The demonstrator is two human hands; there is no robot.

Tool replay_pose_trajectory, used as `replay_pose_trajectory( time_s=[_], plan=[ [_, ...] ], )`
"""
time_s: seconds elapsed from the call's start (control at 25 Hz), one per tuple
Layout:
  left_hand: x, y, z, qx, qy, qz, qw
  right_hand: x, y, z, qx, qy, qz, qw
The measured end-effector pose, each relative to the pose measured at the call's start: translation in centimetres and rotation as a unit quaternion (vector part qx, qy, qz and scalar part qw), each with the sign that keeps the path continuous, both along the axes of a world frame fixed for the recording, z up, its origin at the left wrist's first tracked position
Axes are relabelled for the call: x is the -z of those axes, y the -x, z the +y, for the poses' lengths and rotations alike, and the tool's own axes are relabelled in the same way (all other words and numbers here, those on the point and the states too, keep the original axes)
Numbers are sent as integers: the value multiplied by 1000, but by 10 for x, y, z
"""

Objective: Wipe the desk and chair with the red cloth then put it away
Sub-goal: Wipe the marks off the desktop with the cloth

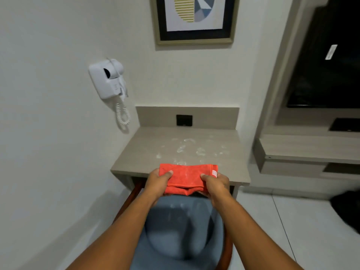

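Two bare hands are gripping a folded red cloth [187, 178] between them, the left hand [158, 183] pinching its left end and the right hand [215, 185] pinching its right end, thumbs lying on top. The cloth is hovering over the near edge of a beige desk [148, 151]. Just beyond the hands, white smudges [191, 148] are showing on the desktop. Below the forearms, a blue-cushioned chair [181, 230] is sitting tucked toward the desk. Farther left of the hands, a white wall-mounted hair dryer [109, 80] is hanging; above, a framed picture [194, 20].
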State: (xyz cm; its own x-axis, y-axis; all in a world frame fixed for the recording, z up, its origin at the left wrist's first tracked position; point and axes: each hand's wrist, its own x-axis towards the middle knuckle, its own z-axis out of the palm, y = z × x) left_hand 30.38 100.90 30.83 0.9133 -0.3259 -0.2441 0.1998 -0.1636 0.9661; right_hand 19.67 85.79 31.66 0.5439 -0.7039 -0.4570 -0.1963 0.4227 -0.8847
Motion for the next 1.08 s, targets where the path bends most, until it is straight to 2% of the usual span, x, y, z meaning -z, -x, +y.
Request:
replay_pose_trajectory(
  time_s=[0.12,0.36,0.64,0.72,0.88,1.08],
  plan=[
    [22,-8,-10,45,-16,20,999,19,4,0,47,-13,27,998],
    [42,-38,-23,91,-39,38,994,46,-21,-8,72,-19,55,996],
    [60,-61,-16,77,-102,32,991,61,-51,-6,41,-16,79,996],
    [101,-129,-54,66,-145,32,987,104,-126,-45,33,-32,108,993],
    [97,-135,-53,58,-167,24,984,104,-135,-42,28,-28,120,992],
    [105,-185,-72,48,-173,-1,984,117,-181,-60,32,-7,130,991]
  ],
)
